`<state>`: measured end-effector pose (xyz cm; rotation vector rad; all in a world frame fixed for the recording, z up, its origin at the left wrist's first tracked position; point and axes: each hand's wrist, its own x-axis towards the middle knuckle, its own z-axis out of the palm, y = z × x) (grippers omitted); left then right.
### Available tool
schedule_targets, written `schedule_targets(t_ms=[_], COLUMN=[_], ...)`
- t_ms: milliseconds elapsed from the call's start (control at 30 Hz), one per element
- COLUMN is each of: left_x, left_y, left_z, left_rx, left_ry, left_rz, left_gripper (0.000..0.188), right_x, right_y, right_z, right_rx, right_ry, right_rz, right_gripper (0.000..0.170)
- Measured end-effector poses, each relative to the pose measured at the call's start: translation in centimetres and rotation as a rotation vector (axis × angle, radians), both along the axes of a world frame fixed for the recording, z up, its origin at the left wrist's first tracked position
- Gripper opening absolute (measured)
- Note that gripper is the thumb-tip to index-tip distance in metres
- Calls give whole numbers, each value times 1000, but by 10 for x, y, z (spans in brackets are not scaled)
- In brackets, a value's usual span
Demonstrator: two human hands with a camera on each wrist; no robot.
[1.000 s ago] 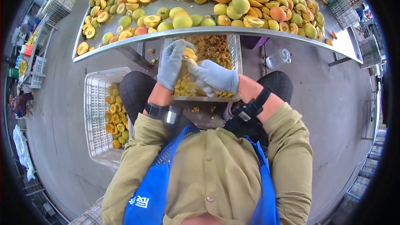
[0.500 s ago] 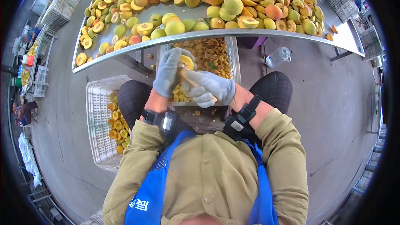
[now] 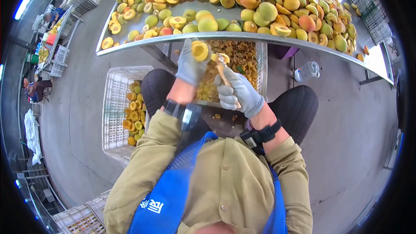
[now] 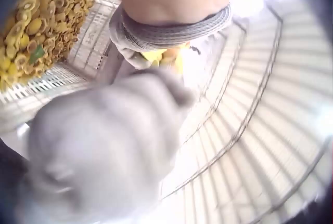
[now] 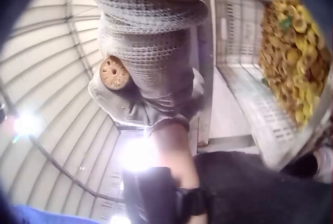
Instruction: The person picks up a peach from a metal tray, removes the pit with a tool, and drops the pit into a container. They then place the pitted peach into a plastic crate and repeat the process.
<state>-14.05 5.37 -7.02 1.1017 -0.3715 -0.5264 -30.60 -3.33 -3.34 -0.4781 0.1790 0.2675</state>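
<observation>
In the head view my gloved left hand (image 3: pixel 190 68) holds a yellow peach half (image 3: pixel 199 50), its hollowed cut face turned up. To the right of it, my gloved right hand (image 3: pixel 242 93) grips a pitting tool by its wooden handle (image 3: pixel 225 76). A cut piece of peach (image 3: pixel 222 57) sits at the tool's tip, apart from the half. The round butt of the handle (image 5: pixel 114 72) pokes out of the glove in the right wrist view. Both hands are over a crate (image 3: pixel 261 67) of pits and peach scraps. A large glove in the left wrist view is blurred.
A metal table (image 3: pixel 158 40) heaped with halved and whole peaches (image 3: pixel 299 11) stands in front. On the left floor is a white crate (image 3: pixel 113 117) of peach halves. A clear plastic jug (image 3: pixel 307 72) stands right, near a purple container (image 3: pixel 286 52). Another person (image 3: pixel 35 89) sits far left.
The tool has come away from the peach half with a piece at its tip. My hands have moved apart, and the half's hollow now faces up. The head view has shifted.
</observation>
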Motion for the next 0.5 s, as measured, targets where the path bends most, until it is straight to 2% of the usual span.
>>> schedule_targets(t_ms=[33, 100, 133, 200, 233, 267, 300, 333, 367, 400, 433, 467, 500], left_x=[-4, 2, 7, 37, 20, 4, 39, 56, 47, 40, 52, 68, 64], left_y=[5, 20, 25, 49, 68, 88, 125, 154, 180, 191, 217, 233, 225], left_z=[28, 30, 29, 8, 42, 77, 35, 21, 38, 49, 34, 20, 31], left_rx=[-222, -243, -257, -112, 280, 633, 786, 437, 1, 306, 405, 509, 519], left_ry=[505, 529, 535, 185, -584, -1294, -1152, -871, -63, -271, -354, -436, -521], left_rz=[-64, -87, -103, -46, -34, 289, 296, 313, 374, 649, 748, 852, 745], left_gripper=[22, 28, 31, 29, 27, 28, 31, 28, 32, 40, 42, 44, 43], right_x=[-1, -3, -4, 0, 6, 10, -5, -19, -33, -43, -42, -39, -36], right_y=[-2, -2, -4, -11, -15, -22, -22, -23, -9, -11, -14, -18, -16], right_z=[1, -4, -8, -30, -76, -140, -137, -134, -90, -117, -142, -125, -113], right_rx=[-212, -619, -744, -994, -1331, -1663, -1927, -2186, -2321, -2223, -2115, -2101, -2116], right_ry=[37, 105, 165, 276, 34, -204, -203, -218, 5, 99, 175, 163, 154], right_rz=[-58, -166, -121, -46, -73, -109, 24, 164, 498, 487, 468, 569, 580], right_gripper=[40, 38, 37, 34, 31, 27, 24, 23, 24, 25, 26, 30, 31])
